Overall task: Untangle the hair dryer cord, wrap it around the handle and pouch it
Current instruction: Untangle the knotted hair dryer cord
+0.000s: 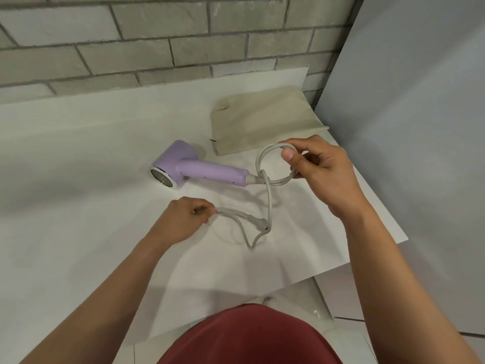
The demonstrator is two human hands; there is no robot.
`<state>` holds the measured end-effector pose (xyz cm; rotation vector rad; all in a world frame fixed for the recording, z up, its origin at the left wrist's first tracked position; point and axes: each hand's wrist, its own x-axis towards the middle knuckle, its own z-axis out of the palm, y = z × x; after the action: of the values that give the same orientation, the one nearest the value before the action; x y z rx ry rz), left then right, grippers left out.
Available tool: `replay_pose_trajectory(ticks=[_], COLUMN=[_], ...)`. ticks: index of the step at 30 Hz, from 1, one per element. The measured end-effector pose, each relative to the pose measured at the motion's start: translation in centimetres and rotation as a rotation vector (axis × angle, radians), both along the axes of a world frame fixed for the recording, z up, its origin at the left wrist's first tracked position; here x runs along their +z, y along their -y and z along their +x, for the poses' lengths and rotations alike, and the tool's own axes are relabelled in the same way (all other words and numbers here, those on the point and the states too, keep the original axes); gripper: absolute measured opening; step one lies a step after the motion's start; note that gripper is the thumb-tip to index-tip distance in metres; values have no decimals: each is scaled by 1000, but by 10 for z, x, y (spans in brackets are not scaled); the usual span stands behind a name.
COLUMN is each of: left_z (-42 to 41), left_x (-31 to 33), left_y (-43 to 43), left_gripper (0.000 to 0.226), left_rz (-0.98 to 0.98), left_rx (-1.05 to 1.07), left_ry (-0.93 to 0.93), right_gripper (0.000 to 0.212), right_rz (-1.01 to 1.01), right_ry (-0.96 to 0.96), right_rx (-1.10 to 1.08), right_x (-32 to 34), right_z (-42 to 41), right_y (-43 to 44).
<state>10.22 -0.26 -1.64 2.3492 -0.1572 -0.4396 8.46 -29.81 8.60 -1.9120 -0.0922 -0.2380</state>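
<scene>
Desk [78, 153], white, carried all items; its right front corner lay close to the working area, so a hard tug could, by my judgement, drag things toward that edge. Pouch [262, 119], beige cloth, lay flat at the back right, just beyond the right hand [322, 169]; whether its mouth was open could not be told, and a closed mouth would hamper stowing later. Hair dryer [196, 166], lilac, lay on its side mid-desk, nozzle to the left, handle pointing right, held by neither hand; any pull on the cord [269, 200] would likely slide or swing it and strain the grey collar at the handle end. Cord ran from that collar into a raised loop, crossed itself there, then dropped to the desk and bent back toward the left hand [181, 219]. Right fingers [288, 155] were curled round the loop; left fingers [202, 208] pinched the cord a short way from the plug [259, 224]. Main risk as judged: drawing the hands apart would cinch the crossing into a tight knot rather than free it; the plug needs to go back through the loop. The loose plug could also snag. No brand, label or writing was readable; a small dark mark at the pouch's left edge was too small to identify.
</scene>
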Motion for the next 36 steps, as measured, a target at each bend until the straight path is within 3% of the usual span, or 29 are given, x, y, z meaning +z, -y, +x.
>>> replay_pose_trajectory(ticks=[4,7,9,12,16,19,23,26,29,31,33,36], left_z=[-20,-33,-44,-62,-66,-57,-38,-19,-4,5,12,20], left_x=[-6,7,25,56,81,88,98,106,117,127,138,152], left_y=[8,11,12,16,21,27,31,33,35,35,35,32], left_gripper=[20,45,44,20,19,29,32,20,20,18,19,24], left_rz=[226,276,100,-185,-540,-618,-549,-418,-331,-263,-208,-109], left_rx=[-114,-186,-124,47,83,104,105,-11,-65,-77,-87,-175], left_ry=[62,162,293,421,311,290,479,559,601,667,715,717], right_gripper=[17,17,16,12,8,5,3,16,27,45,55,26], right_rz=[8,69,136,251,363,516,710,795,672,563,533,379], right_ry=[-11,-21,-24,-33,-9,9,-21,-90,-266,-371,-347,-134], right_rx=[-24,-38,-57,-91,-117,-130,-101,-60,-69,-6,69,-39], right_x=[-1,-1,-1,-3,-7,-12,-21,-23,-25,-26,-25,-19], right_z=[-3,-9,-14,-23,-31,-33,-32,-31,-29,-33,-39,-42], right_y=[-4,-10,-16,-27,-51,-70,-82,-84,-74,-61,-50,-40])
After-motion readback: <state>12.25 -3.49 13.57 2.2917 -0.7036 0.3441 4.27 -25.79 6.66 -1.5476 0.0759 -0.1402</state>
